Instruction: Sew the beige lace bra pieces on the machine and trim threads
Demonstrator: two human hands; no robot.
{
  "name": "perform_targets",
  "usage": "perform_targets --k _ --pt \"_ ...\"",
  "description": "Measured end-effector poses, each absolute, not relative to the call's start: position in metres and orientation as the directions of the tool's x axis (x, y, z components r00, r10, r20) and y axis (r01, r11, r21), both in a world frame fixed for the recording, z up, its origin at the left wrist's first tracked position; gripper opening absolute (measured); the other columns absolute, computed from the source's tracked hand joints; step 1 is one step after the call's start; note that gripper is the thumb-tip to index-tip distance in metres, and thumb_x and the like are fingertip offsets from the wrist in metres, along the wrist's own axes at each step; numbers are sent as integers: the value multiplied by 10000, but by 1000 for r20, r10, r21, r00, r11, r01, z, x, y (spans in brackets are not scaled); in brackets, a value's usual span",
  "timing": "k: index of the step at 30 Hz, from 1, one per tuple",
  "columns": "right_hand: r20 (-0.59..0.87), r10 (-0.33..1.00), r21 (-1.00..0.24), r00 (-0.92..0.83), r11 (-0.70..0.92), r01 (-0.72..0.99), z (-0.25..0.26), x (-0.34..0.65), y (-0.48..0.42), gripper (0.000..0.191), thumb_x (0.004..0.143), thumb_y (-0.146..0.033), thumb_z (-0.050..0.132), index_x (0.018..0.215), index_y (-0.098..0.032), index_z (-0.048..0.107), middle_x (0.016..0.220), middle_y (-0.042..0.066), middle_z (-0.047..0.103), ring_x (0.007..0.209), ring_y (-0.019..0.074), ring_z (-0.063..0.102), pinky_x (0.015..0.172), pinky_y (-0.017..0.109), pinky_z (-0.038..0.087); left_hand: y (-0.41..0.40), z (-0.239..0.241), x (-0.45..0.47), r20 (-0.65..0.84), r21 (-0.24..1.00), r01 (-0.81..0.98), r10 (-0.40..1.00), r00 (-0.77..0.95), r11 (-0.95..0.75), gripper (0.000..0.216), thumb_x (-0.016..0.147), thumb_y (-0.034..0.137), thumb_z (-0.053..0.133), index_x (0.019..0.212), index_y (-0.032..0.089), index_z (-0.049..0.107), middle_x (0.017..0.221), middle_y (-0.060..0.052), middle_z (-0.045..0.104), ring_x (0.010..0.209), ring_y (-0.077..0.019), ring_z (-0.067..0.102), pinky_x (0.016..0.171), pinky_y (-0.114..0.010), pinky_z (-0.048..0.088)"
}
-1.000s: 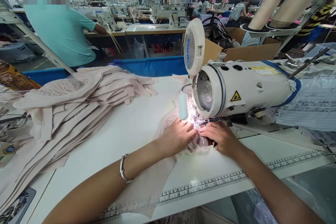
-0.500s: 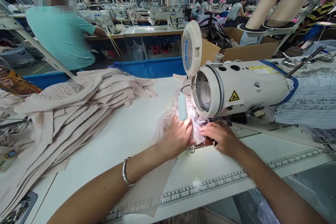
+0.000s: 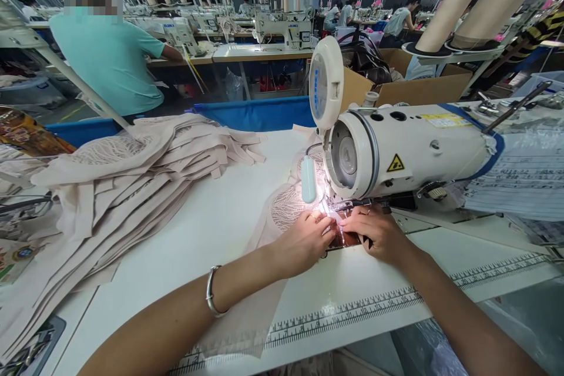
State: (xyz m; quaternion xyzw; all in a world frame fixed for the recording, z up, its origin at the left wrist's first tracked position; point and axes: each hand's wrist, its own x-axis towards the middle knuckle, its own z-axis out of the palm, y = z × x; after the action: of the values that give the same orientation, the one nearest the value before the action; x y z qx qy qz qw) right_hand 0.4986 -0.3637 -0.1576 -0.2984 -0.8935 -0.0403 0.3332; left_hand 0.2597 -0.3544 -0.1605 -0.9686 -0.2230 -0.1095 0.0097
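A pale pink lace fabric piece (image 3: 286, 207) lies under the needle area of a white sewing machine (image 3: 409, 144), lit by a small lamp (image 3: 309, 179). My left hand (image 3: 304, 244) is closed on the fabric's edge just in front of the needle. Close by on the right, my right hand (image 3: 378, 234) pinches the same edge with thumb and fingertips. A small dark object (image 3: 367, 241) shows beneath my right fingers; its kind is unclear. The needle and presser foot are mostly hidden by glare and the machine head.
Stacked pale pink fabric pieces (image 3: 145, 188) cover the table's left side. A printed ruler strip (image 3: 352, 311) runs along the front edge. Thread cones (image 3: 445, 20) stand at back right, beside a cardboard box (image 3: 423, 89). A person in a turquoise shirt (image 3: 106, 64) sits beyond.
My left hand has slid slightly right and down, closer to my right hand. Less lace shows between the hands, and more of the reddish-brown plate is visible.
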Motion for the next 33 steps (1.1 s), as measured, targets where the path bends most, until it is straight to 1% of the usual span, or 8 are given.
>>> perform_targets --k 5,10,15,21,24,27,29,33 --pt "563 567 -152 -601 786 600 -165 502 -362 389 784 18 484 1004 -213 706 982 25 786 864 182 686 716 297 542 -345 -165 257 283 26 428 418 863 -903 325 956 67 466 1261 129 561 1121 -137 651 1024 -257 601 879 -400 459" --pt "477 642 -176 -600 738 651 -169 503 -360 590 652 54 426 1079 -239 709 1096 20 778 1021 198 694 811 317 574 -337 -163 253 286 34 428 419 862 -903 333 948 35 428 1227 130 585 1145 -145 658 1024 -252 602 847 -384 468" --pt "500 617 -151 -608 754 640 -169 503 -361 584 663 55 409 1093 -225 687 1131 27 766 1065 196 689 851 316 577 -328 -159 250 237 73 451 455 858 -889 347 944 35 470 1242 159 596 1144 -125 664 1050 -249 621 780 -349 466" --pt "505 666 -194 -548 707 680 -164 503 -365 460 688 28 444 971 -255 672 932 19 744 896 197 685 784 299 550 -318 -152 246 231 133 457 476 849 -880 321 995 82 425 1226 184 623 1233 -95 668 1118 -237 623 886 -362 463" --pt "510 671 -179 -537 694 697 -161 501 -366 379 706 25 430 867 -252 631 819 8 698 779 177 649 738 281 514 -314 -150 243 234 128 466 483 844 -876 315 1034 136 376 1224 189 622 1272 -83 660 1116 -227 621 941 -368 454" --pt "503 671 -153 -545 690 708 -161 501 -367 316 704 19 418 784 -247 568 718 -5 643 673 159 603 645 261 464 -314 -154 244 217 115 512 524 824 -852 342 1024 112 356 1228 204 615 1328 -75 638 1089 -222 624 967 -391 453" --pt "498 664 -143 -557 697 703 -163 501 -367 287 698 3 416 768 -249 535 663 -16 617 601 149 572 555 254 410 -315 -160 249 212 127 582 595 775 -803 315 1022 144 374 1199 225 622 1275 -72 652 1069 -237 617 942 -406 474" --pt "454 706 -133 -543 657 742 -162 499 -365 225 684 -68 456 778 -266 508 597 -50 628 477 147 543 448 262 331 -314 -173 251 223 156 792 802 553 -590 243 1011 244 449 1192 202 607 1100 -112 659 1003 -274 611 840 -416 521"
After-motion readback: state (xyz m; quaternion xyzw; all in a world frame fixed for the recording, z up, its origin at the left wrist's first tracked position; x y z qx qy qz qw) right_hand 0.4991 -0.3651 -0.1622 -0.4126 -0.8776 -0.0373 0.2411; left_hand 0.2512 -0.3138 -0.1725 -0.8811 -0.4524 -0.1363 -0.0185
